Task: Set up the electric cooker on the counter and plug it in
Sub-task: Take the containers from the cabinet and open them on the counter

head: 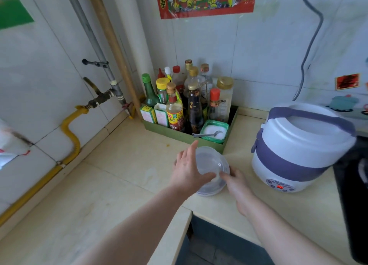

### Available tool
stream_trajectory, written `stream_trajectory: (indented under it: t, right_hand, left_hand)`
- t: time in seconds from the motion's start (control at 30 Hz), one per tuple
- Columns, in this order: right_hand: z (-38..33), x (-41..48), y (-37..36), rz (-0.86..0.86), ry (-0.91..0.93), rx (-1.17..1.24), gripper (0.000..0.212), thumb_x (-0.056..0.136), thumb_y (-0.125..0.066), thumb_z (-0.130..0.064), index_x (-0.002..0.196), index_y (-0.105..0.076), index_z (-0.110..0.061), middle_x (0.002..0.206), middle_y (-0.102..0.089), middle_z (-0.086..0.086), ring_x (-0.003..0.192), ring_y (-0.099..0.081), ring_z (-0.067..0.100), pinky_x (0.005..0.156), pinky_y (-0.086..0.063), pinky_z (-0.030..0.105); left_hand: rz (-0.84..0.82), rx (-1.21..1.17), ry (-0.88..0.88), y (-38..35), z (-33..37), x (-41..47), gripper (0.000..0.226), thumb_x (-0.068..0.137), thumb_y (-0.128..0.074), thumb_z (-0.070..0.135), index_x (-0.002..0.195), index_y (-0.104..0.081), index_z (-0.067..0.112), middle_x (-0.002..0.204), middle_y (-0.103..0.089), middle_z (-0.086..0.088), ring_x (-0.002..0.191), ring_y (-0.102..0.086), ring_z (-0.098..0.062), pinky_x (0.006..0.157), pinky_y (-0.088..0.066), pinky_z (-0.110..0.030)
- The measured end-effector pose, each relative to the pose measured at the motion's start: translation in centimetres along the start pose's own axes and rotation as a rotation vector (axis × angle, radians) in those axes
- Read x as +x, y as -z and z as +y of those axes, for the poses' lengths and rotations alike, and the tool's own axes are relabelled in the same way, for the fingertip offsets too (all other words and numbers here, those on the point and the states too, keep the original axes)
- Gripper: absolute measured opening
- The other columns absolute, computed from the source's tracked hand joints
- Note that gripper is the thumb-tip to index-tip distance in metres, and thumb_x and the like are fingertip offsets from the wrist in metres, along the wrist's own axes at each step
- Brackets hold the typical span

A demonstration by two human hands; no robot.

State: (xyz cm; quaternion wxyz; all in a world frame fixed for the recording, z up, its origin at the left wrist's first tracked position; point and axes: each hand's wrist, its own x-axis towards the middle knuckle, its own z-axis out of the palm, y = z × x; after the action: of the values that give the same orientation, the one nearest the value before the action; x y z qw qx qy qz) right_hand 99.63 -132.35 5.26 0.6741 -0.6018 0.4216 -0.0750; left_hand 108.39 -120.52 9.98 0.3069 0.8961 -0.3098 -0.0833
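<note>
The white electric cooker (298, 147) with a purple band and handle stands on the beige counter (111, 177) at the right, its lid down and a red display lit on its front panel. A grey cable (310, 45) hangs down the tiled wall behind it. In front of me a clear plastic container with a lid (211, 165) rests on the counter. My left hand (189, 169) grips its left side, thumb across the lid. My right hand (237, 183) holds its near right edge.
A green tray (179, 134) of sauce bottles and a green tub of white powder with a spoon (215, 132) sits in the corner behind the container. A black appliance (352, 195) borders the cooker on the right. A yellow gas hose (69, 133) runs along the left wall.
</note>
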Motion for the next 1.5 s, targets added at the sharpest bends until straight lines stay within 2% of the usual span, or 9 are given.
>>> stream_trajectory:
  t: [0.13,0.3,0.47,0.67,0.83,0.97,1.2,1.37,1.5]
  right_hand:
    - [0.0,0.3,-0.1,0.023,0.021,-0.051,0.043,0.089,-0.058,-0.023,0.131,-0.053,-0.014,0.128,-0.060,0.006,0.111,-0.057,0.024,0.087,-0.043,0.033]
    - [0.0,-0.2,0.1,0.109,0.050,-0.057,0.036,0.086,-0.065,-0.029,0.118,-0.061,-0.011,0.112,-0.064,0.004,0.095,-0.057,0.021,0.077,-0.039,0.029]
    - [-0.1,-0.4,0.1,0.145,0.036,-0.010,0.033,0.084,-0.069,-0.027,0.111,-0.064,-0.010,0.104,-0.066,0.004,0.092,-0.058,0.021,0.075,-0.039,0.029]
    - [-0.1,-0.4,0.3,0.095,-0.044,0.085,0.012,0.089,-0.063,-0.022,0.090,-0.062,-0.010,0.100,-0.067,0.012,0.084,-0.060,0.025,0.083,-0.051,0.040]
    - [-0.2,-0.8,0.5,0.188,-0.018,0.066,0.016,0.090,-0.062,-0.019,0.100,-0.065,-0.008,0.088,-0.065,0.005,0.081,-0.059,0.022,0.072,-0.046,0.032]
    - [-0.7,-1.4,0.6,0.239,0.001,0.115,0.015,0.088,-0.065,-0.017,0.101,-0.067,-0.011,0.078,-0.063,-0.003,0.071,-0.058,0.018,0.064,-0.049,0.030]
    - [-1.6,-2.1,0.8,0.255,0.055,0.216,0.018,0.086,-0.068,-0.014,0.103,-0.069,-0.009,0.079,-0.063,0.003,0.062,-0.054,0.013,0.055,-0.048,0.022]
    - [-3.3,-2.7,0.8,0.146,0.050,0.251,0.009,0.086,-0.067,-0.010,0.094,-0.068,-0.007,0.065,-0.057,0.004,0.054,-0.047,0.014,0.043,-0.041,0.016]
    - [-4.7,-3.0,0.7,0.101,0.048,0.349,0.010,0.084,-0.069,-0.006,0.094,-0.067,-0.006,0.066,-0.059,0.005,0.056,-0.051,0.013,0.044,-0.045,0.014]
  left_hand:
    - [0.107,-0.107,0.000,0.1,-0.1,0.3,0.084,0.072,-0.079,0.040,0.142,-0.036,0.024,0.130,-0.054,0.008,0.121,-0.046,-0.015,0.099,-0.044,-0.035]
    - [0.437,-0.323,0.419,1.9,-3.5,1.5,0.084,0.074,-0.076,0.038,0.143,-0.033,0.018,0.136,-0.052,0.000,0.125,-0.046,-0.021,0.103,-0.043,-0.042]
    - [0.315,-0.256,0.671,1.6,-8.9,0.4,0.089,0.074,-0.076,0.022,0.147,-0.026,0.013,0.149,-0.042,-0.007,0.136,-0.037,-0.029,0.111,-0.036,-0.044]
    - [0.239,-0.101,0.722,0.9,-11.1,-1.4,0.086,0.077,-0.075,0.013,0.147,-0.026,0.009,0.150,-0.037,-0.012,0.137,-0.036,-0.031,0.111,-0.036,-0.042]
    - [0.164,-0.053,0.741,1.2,-11.0,-2.2,0.091,0.077,-0.075,0.018,0.149,-0.020,0.010,0.156,-0.022,-0.012,0.142,-0.027,-0.033,0.112,-0.035,-0.045]
    - [0.198,0.127,0.595,1.9,-8.1,-2.2,0.101,0.077,-0.072,0.045,0.153,-0.011,0.018,0.162,0.002,-0.011,0.149,-0.002,-0.031,0.122,-0.007,-0.046]
    - [0.216,-0.027,0.077,1.6,-3.1,-1.4,0.044,0.087,-0.064,0.038,0.126,-0.059,0.019,0.141,-0.050,0.000,0.133,-0.037,-0.018,0.104,-0.032,-0.029]
    - [-0.041,0.122,-0.192,1.2,-1.2,-1.5,0.066,0.068,-0.075,0.058,0.124,-0.063,0.025,0.135,-0.056,0.009,0.128,-0.041,-0.013,0.105,-0.031,-0.025]
    - [0.024,0.336,-0.328,1.5,-0.9,-1.3,0.071,0.067,-0.078,0.050,0.130,-0.059,0.025,0.138,-0.055,0.007,0.128,-0.045,-0.021,0.107,-0.031,-0.034]
